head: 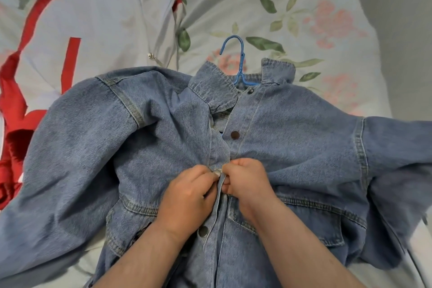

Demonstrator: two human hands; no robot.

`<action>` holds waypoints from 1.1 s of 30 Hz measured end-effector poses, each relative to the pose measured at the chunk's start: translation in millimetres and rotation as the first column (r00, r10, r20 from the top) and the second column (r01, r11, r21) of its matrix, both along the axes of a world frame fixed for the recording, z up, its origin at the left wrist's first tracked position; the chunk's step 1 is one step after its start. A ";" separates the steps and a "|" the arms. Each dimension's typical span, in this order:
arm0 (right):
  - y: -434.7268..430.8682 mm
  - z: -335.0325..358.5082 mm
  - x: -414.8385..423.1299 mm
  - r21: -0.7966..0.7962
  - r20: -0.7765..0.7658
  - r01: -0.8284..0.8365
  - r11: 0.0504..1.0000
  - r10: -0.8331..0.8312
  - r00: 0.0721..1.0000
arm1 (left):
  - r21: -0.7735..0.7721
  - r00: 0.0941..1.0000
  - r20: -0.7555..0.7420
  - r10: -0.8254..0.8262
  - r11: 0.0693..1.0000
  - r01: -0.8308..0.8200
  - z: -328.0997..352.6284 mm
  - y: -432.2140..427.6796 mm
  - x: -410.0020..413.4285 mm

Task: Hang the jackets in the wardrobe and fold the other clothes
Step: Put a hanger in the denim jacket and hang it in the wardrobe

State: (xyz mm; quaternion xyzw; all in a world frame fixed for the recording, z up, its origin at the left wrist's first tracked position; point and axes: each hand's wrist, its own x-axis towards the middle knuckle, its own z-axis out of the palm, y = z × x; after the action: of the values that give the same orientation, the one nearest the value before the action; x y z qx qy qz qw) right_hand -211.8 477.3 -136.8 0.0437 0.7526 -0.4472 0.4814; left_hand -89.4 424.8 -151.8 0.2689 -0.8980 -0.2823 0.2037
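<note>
One denim jacket (292,138) lies front-up on the bed (327,18), spread across the middle and lower part of the view, with its collar (210,82) pointing away from the person and a sleeve thrown out to each side. A blue hanger (241,63) sits inside it: the hook and neck stick out of the collar opening, and the rest is hidden under the denim. Just below the collar the two front panels gape a little. Round metal buttons (235,134) show along the front edge, one by the collar, one lower down and one nearer the person beside the left wrist.

Both hands meet at the middle of the jacket's front. The left hand (187,194) has its fingers curled, its grip pinching the edge of the front panel, where a bit of metal shows at the fingertips. The right hand (247,182) is curled tight too, its grip closed on the facing strip of denim, so that the two hands touch over the seam. A flapped chest pocket (304,222) lies just beside the right wrist.

The bed's cover is pale with pink flowers and green leaves. A white and red garment (70,18) lies crumpled at the upper left, partly under the jacket's sleeve.
</note>
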 end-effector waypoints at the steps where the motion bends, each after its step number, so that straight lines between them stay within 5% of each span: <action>1: -1.1 0.2 -0.6 0.005 0.032 0.022 1.000 -0.022 0.999 | 0.003 1.000 -0.010 0.003 1.000 -0.003 -1.3 0.0 0.0; 5: -2.3 3.9 -0.9 0.019 0.135 0.104 0.994 -0.106 0.985 | 0.009 0.998 -0.051 0.026 1.000 -0.025 -2.0 2.8 3.2; 8: -2.8 5.6 -3.6 0.035 0.189 0.129 0.991 -0.133 0.973 | 0.195 0.987 -0.029 0.156 0.970 -0.148 3.5 4.2 1.9; 12: -4.5 6.5 -7.5 0.076 0.182 0.036 0.996 -0.049 0.982 | 0.499 0.926 0.140 0.351 0.783 -0.372 7.5 -0.6 -9.0; 20: 2.0 2.0 -0.8 0.130 0.045 -0.101 0.986 0.096 0.994 | 0.672 0.942 0.213 0.260 0.661 -0.335 10.8 -11.3 -17.3; 27: 6.9 7.4 -2.7 0.180 -0.102 -0.240 0.954 0.261 0.960 | 0.599 0.937 0.321 0.135 0.738 -0.311 20.7 -12.9 -18.1; 30: 5.6 20.4 -30.2 0.279 -0.465 -0.375 0.884 0.466 0.752 | 0.262 0.959 0.227 0.169 0.938 -0.227 44.5 -17.8 -24.5; 33: -10.6 33.2 -61.7 0.193 -0.705 -0.352 0.916 0.379 0.599 | 0.080 0.987 -0.026 0.158 0.985 -0.156 63.8 -38.8 -55.0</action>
State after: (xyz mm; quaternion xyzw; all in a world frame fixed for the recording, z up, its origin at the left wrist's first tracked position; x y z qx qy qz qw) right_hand -273.4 466.7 -103.6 -0.2849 0.8811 -0.3059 0.2213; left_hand -144.4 386.0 -88.0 0.3421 -0.8590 -0.3044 0.2291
